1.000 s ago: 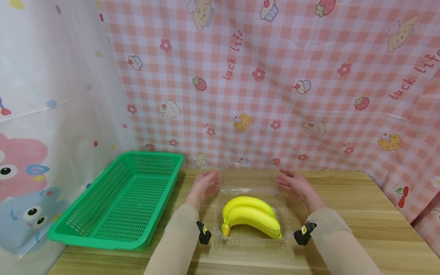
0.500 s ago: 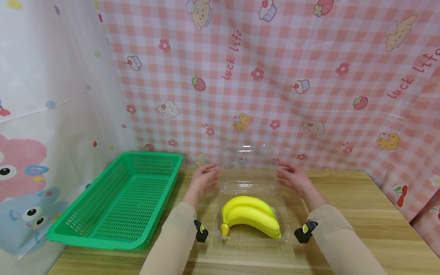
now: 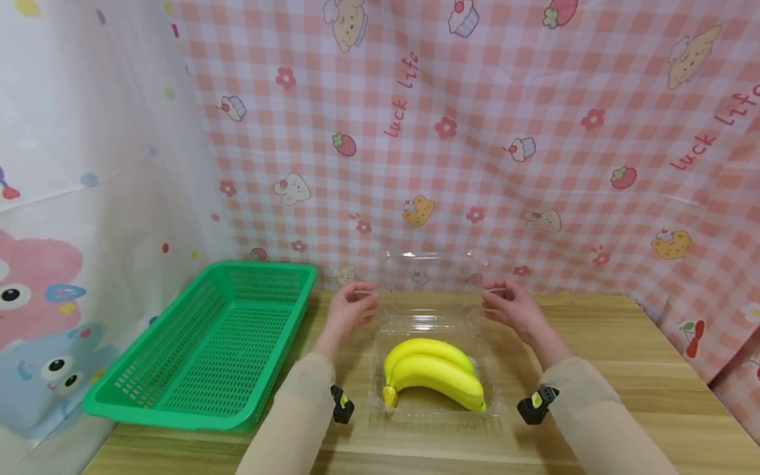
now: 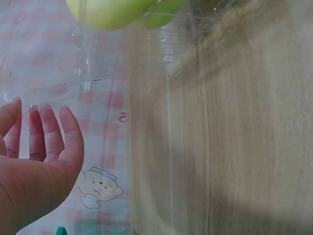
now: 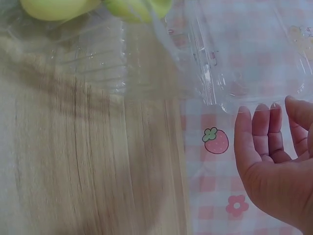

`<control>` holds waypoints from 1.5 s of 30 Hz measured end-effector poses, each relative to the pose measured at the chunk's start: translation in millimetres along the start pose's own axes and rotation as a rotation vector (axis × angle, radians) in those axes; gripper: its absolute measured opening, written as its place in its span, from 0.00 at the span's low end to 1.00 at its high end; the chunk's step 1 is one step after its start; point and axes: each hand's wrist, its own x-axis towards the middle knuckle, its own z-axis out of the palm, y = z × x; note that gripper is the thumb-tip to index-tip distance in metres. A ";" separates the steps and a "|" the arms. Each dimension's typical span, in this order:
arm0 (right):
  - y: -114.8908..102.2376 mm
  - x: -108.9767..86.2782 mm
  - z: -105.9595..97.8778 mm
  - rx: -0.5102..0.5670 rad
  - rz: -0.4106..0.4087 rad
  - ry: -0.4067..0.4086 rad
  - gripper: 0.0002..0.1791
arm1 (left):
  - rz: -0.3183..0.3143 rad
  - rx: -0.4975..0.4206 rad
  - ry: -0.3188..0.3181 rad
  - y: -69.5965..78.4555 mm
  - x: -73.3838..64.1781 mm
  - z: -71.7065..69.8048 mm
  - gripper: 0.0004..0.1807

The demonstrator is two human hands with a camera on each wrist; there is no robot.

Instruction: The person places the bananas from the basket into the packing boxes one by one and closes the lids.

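A clear plastic clamshell box (image 3: 439,414) sits on the table with its transparent lid (image 3: 424,322) raised at the back. Inside the base lies a bunch of yellow bananas (image 3: 432,375), stem end at the left. My left hand (image 3: 349,309) pinches the lid's left edge at the fingertips, fingers gently bent. At the opposite edge my right hand (image 3: 515,309) does the same with thumb and fingers. In the right wrist view, the fingertips (image 5: 261,108) meet right at the lid's rim; in the left wrist view, the fingertips (image 4: 46,107) are close to it.
A green slatted plastic basket (image 3: 252,409) stands to the left of the box. Behind the wooden table (image 3: 617,396) hangs a pink checked curtain (image 3: 475,178). A white printed curtain (image 3: 119,218) borders the left side.
The lid has swung up from leaning far back to a steeper angle. Both hands rose slightly with it and spread a little apart. The bananas and the basket stayed put.
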 end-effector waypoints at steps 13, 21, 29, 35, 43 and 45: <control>3.1 -11.1 -5.9 -0.081 -0.067 -0.026 0.09 | 0.149 0.071 -0.056 -2.0 -8.8 -4.2 0.08; 7.6 -17.4 -7.7 -0.098 -0.144 -0.033 0.11 | 0.252 0.136 -0.084 -1.7 -15.5 -5.0 0.06; 10.7 -21.7 -9.4 -0.142 -0.192 -0.070 0.14 | 0.373 0.240 -0.118 -6.1 -21.1 -9.7 0.06; 12.4 -24.6 -11.6 -0.215 -0.220 -0.071 0.14 | 0.475 0.340 -0.147 -5.7 -27.1 -13.3 0.06; 10.0 -32.9 -14.2 -0.388 -0.282 -0.069 0.10 | 0.541 0.442 -0.221 11.4 -46.8 -13.4 0.05; 8.8 -35.6 -14.4 -0.419 -0.287 -0.079 0.09 | 0.566 0.447 -0.235 6.5 -44.9 -15.8 0.06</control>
